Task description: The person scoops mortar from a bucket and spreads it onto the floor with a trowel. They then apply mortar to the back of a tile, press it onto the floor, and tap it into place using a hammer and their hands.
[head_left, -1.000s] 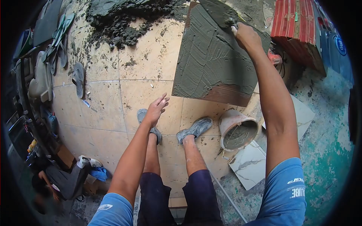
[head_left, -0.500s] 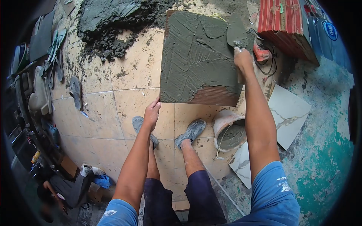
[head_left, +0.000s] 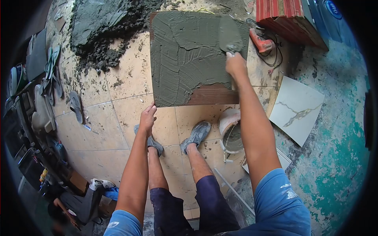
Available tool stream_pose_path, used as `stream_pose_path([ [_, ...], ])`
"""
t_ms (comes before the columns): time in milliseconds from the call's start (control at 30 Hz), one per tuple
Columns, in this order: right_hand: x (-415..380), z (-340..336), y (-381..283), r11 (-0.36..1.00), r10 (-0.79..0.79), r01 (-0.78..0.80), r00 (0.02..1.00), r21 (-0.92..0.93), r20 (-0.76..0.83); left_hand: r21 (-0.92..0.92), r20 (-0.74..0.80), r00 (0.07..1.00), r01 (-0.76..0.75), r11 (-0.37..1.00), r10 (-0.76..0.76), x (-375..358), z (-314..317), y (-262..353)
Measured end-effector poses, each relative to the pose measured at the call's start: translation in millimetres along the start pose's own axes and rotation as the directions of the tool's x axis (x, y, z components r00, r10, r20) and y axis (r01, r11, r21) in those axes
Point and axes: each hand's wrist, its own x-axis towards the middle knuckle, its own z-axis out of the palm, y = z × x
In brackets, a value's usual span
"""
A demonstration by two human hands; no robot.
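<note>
A square tile (head_left: 214,95) has its ribbed brown back facing up, mostly spread with wet grey mortar (head_left: 189,51); a bare patch shows along its near right edge. My left hand (head_left: 148,116) pinches the tile's near left corner. In my right hand (head_left: 236,66) is a trowel (head_left: 229,34), its blade lying against the mortar near the tile's right side. My right fingers wrap round the handle, which is mostly hidden.
A mortar heap (head_left: 92,27) lies at the upper left. To the right are a red power tool (head_left: 261,42) with a cord, stacked red boxes (head_left: 281,11), and a marbled tile (head_left: 298,111). A bucket (head_left: 229,131) stands near my right foot. Someone's legs (head_left: 80,202) show lower left.
The trowel and my right hand have shifted left, from the tile's right edge onto its mortar. The whole view has also shifted, so the tile and my left hand appear further left.
</note>
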Motion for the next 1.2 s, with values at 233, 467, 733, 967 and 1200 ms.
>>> stream_pose_path([
  [233, 36.1, -32.9, 100.3, 0.987, 0.157, -0.156, 0.987, 0.049, -0.021, 0.067, -0.016, 1.0, -0.016, 0.998, 0.017, -1.1, 5.1, 1.3],
  [467, 53.2, -38.1, 78.5, 0.997, -0.043, 0.038, 0.996, -0.062, -0.082, 0.125, -0.013, 1.0, -0.008, 0.992, 0.01, -0.6, 6.0, 1.5],
  [733, 40.2, -32.1, 108.0, 0.985, -0.091, 0.07, 0.987, 0.154, 0.133, 0.147, -0.027, 1.0, -0.009, 0.989, 0.013, -4.1, 10.1, 9.4],
  [967, -50.2, 24.3, 86.7, 0.908, -0.408, 0.401, 0.776, 0.123, 0.481, 0.116, 0.056, 0.998, -0.018, 0.993, 0.011, -1.6, -0.2, 6.7],
  [1200, -135.8, 40.7, 117.9, 0.8, -0.322, 0.56, 0.703, -0.216, 0.634, 0.117, 0.091, 0.996, -0.024, 0.993, 0.013, 0.0, -2.6, 8.6],
])
